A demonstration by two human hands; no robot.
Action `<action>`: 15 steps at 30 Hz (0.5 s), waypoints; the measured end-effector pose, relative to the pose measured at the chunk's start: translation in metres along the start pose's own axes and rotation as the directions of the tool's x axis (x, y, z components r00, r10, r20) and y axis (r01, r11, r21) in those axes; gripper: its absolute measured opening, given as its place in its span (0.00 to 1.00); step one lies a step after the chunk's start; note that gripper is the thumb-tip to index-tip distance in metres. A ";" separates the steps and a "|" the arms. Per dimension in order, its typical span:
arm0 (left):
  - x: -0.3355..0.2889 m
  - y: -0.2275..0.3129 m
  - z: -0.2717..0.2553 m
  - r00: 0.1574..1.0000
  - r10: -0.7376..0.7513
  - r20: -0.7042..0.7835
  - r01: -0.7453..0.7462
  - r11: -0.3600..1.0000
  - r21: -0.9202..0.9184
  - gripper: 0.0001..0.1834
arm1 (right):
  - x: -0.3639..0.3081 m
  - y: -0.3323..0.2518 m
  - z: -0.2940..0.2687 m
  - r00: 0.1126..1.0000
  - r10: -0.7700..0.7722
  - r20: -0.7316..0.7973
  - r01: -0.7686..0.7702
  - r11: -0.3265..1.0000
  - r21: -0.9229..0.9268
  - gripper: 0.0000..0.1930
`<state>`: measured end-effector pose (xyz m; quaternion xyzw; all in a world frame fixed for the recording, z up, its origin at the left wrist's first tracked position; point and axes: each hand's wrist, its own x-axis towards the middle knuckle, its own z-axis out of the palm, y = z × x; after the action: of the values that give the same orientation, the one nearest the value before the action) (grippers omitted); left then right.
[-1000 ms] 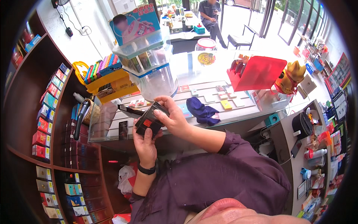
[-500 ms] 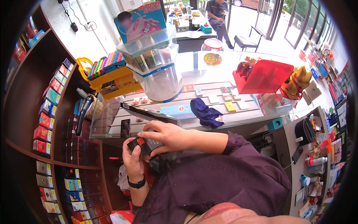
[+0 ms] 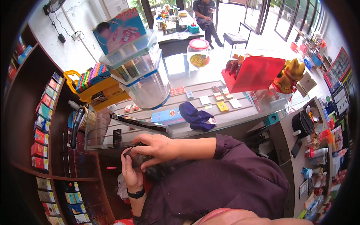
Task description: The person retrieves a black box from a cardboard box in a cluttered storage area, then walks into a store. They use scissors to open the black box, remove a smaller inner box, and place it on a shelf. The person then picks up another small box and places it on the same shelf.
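Note:
A small dark box is held between both my hands, low in front of my body at the counter's near edge. My left hand, with a black band at the wrist, grips its left side from below. My right hand wraps over its top and right side, and the fingers cover much of it. Just beyond, a slim black box stands at the edge of the glass counter. A wide, flat black case leans near it. Behind lie a light blue box and a dark blue cloth.
A clear tiered display stand, a red-lidded jar, a red rack and a gold cat figure stand on the counter. Shelves of small packs rise at left. Another person sits beyond the counter.
The dark box has turned in my hands, so its red label no longer shows. My right hand covers more of it. The whole view has shifted slightly.

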<state>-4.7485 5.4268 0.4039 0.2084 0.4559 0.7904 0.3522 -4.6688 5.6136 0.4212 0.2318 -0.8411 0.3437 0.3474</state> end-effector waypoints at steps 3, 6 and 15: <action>-0.001 -0.009 0.007 0.997 -0.008 -0.083 0.008 1.000 -0.003 0.19 | -0.009 0.002 0.001 0.996 -0.075 -0.045 0.075 0.997 -0.002 0.27; -0.001 -0.015 0.014 0.994 -0.015 -0.104 0.017 1.000 0.022 0.19 | -0.016 0.005 -0.001 0.998 -0.060 -0.015 0.060 0.998 -0.008 0.27; 0.004 -0.014 0.012 1.000 0.004 -0.022 -0.004 1.000 0.018 0.17 | -0.014 0.008 -0.003 0.998 -0.041 -0.057 0.041 0.999 -0.005 0.27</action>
<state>-4.7378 5.4414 0.3978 0.2037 0.4662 0.7894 0.3436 -4.6635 5.6228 0.4090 0.2382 -0.8266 0.3413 0.3789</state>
